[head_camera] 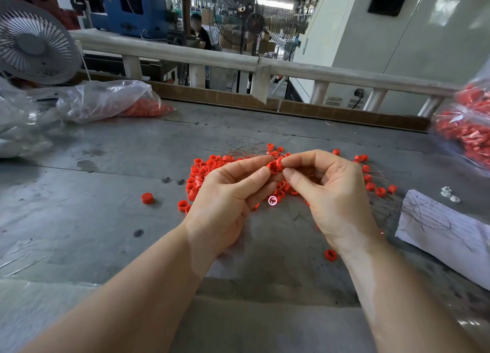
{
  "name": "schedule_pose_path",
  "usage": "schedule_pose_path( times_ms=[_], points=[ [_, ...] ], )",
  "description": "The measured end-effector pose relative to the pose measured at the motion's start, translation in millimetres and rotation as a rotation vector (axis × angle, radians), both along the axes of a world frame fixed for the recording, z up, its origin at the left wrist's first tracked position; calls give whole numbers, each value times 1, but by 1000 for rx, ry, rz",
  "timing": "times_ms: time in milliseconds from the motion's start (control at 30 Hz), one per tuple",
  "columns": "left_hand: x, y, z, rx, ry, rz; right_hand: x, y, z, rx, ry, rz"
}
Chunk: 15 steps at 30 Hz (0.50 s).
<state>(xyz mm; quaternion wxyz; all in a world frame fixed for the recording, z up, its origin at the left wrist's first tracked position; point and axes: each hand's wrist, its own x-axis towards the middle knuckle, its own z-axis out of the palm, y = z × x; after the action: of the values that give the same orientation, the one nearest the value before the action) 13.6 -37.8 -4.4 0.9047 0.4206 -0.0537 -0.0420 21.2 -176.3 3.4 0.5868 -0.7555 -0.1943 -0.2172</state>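
Note:
My left hand pinches a small red plastic cap between thumb and forefinger, held just above the grey table. My right hand meets it from the right, its thumb and forefinger pinching at the cap's right side; whether it holds a thin wire there is too small to tell. Under and behind both hands lies a pile of red caps mixed with thin metal wires. Single caps lie apart at left and near my right wrist.
A clear bag of red parts lies at back left beside a white fan. Another bag of red pieces sits at the right edge. A sheet of paper with loose wires lies at right. A railing borders the far side.

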Motion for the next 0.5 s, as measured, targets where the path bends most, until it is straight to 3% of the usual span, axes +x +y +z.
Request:
schedule_pose_path(
  times_ms=[267, 500],
  points=[
    [-1, 2, 0, 13, -2, -40, -1, 2, 0, -33, -40, -48],
    [0, 5, 2, -68, 37, -57, -1, 8, -3, 145, 202, 105]
  ],
)
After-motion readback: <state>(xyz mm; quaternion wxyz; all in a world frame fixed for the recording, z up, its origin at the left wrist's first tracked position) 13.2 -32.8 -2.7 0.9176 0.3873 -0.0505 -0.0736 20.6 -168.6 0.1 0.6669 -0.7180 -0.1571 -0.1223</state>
